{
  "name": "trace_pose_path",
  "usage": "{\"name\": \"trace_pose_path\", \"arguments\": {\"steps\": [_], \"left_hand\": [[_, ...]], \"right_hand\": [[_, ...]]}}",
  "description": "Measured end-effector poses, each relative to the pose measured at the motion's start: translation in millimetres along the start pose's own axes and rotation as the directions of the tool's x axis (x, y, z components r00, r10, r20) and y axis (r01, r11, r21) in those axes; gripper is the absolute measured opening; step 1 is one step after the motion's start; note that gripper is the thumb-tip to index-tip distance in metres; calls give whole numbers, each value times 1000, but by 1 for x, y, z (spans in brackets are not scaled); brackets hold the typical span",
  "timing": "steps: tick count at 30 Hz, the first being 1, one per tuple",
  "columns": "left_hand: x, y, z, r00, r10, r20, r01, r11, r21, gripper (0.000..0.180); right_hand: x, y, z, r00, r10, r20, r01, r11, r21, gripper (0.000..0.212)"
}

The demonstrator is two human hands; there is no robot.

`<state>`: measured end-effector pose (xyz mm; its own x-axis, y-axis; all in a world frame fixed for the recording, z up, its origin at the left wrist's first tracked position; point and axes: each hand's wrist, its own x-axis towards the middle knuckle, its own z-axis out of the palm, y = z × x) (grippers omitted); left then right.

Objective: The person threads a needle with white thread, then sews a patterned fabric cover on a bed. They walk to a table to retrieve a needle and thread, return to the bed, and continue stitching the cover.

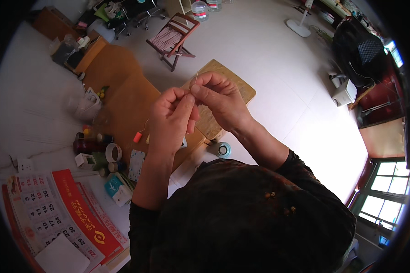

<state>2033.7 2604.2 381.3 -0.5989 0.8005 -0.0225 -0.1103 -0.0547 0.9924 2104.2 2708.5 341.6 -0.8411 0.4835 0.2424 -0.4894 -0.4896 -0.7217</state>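
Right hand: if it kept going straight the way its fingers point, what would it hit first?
The left hand, most likely at its fingertips. The right hand looks almost or already in contact; depth is unclear.

Wooden table [128,98], paper calendar [61,218], smooth floor [289,75]

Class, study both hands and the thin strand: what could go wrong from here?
The strand is so thin it might slip where the left hand and right hand meet. The string by the orange piece seems to pass behind the left hand, so could snag unseen.
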Motion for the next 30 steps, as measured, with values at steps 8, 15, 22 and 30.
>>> {"name": "trace_pose_path", "arguments": {"steps": [8,15,22,30], "left_hand": [[-7,-4,19,994,72,-84,-64,993,99,9],[-55,-22,-9,930,-102,-352,142,986,91,6],[-196,-99,-48,752,-304,-584,290,949,-121,7],[-420,-149,-33,517,-339,-786,377,915,-147,14]], "right_hand": [[-4,-10,-9,999,14,33,-16,999,44,4],[3,23,-2,960,202,196,-243,945,220,6],[-13,70,63,868,321,378,-437,855,278,3],[-161,132,200,553,492,672,-689,723,37,4]]}}
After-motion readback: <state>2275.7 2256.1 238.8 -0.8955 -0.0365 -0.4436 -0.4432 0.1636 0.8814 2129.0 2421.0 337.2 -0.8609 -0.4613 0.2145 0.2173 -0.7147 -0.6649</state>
